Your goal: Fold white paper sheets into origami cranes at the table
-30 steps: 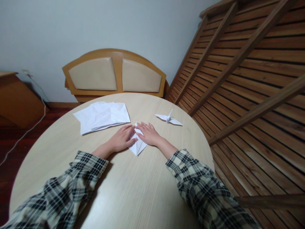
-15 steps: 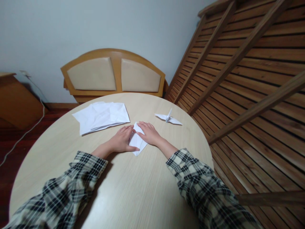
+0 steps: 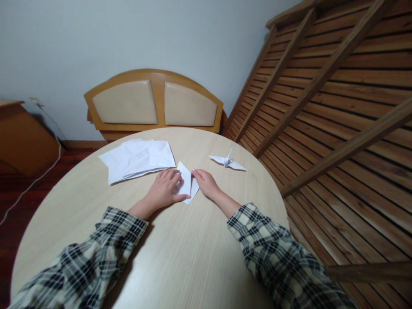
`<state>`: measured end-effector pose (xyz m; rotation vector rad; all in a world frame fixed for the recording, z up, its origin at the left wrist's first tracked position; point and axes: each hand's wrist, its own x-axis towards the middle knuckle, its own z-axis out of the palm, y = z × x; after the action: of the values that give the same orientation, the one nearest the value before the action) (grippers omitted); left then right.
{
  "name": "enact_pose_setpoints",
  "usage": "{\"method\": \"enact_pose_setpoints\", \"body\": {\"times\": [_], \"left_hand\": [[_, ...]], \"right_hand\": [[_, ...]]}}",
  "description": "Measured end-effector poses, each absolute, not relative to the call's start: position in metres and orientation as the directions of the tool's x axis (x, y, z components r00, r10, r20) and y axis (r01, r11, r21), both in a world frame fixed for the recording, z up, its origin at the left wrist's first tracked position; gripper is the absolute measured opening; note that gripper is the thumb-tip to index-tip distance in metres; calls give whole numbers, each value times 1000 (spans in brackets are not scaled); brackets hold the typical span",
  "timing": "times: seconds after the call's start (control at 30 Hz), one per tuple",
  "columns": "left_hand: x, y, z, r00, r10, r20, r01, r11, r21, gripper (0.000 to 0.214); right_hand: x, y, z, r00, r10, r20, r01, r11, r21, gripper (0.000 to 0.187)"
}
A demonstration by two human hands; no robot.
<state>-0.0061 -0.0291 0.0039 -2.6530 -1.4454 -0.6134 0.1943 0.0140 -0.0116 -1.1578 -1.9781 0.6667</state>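
A small folded white paper (image 3: 186,183) lies on the round pale wooden table (image 3: 180,257), between my two hands. My left hand (image 3: 165,190) lies flat on its left side, fingers stretched out and the thumb along the lower edge. My right hand (image 3: 205,183) rests at its right side, fingertips pressing the paper's upper right edge. One flap of the paper stands up slightly between the hands. Both forearms wear checked sleeves.
A loose pile of white sheets (image 3: 137,158) lies at the table's far left. A finished white paper crane (image 3: 228,161) stands at the far right. A wooden headboard (image 3: 153,105) leans behind the table, a slatted wooden frame (image 3: 325,107) at the right, a cable (image 3: 32,182) on the floor at left.
The paper has been folded narrower and shorter; its lower point no longer reaches toward me. My right hand slid to the paper's right edge, my left thumb moved down along it.
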Motion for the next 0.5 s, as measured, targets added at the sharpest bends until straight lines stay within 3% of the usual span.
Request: {"method": "enact_pose_setpoints", "body": {"times": [0.13, 0.3, 0.5], "left_hand": [[-6, -30, 9, 500, 788, 358, 813, -570, 121, 54], [-4, -29, 10, 507, 802, 317, 812, -567, 136, 51], [-1, -29, 11, 478, 813, 332, 802, -558, 212, 52]], "right_hand": [[193, 15, -13, -279, 911, 305, 341, 391, -855, 47], [193, 21, -10, -191, 971, 144, 170, 178, -969, 50], [196, 16, 4, -196, 979, -51, -120, -76, -990, 47]]}}
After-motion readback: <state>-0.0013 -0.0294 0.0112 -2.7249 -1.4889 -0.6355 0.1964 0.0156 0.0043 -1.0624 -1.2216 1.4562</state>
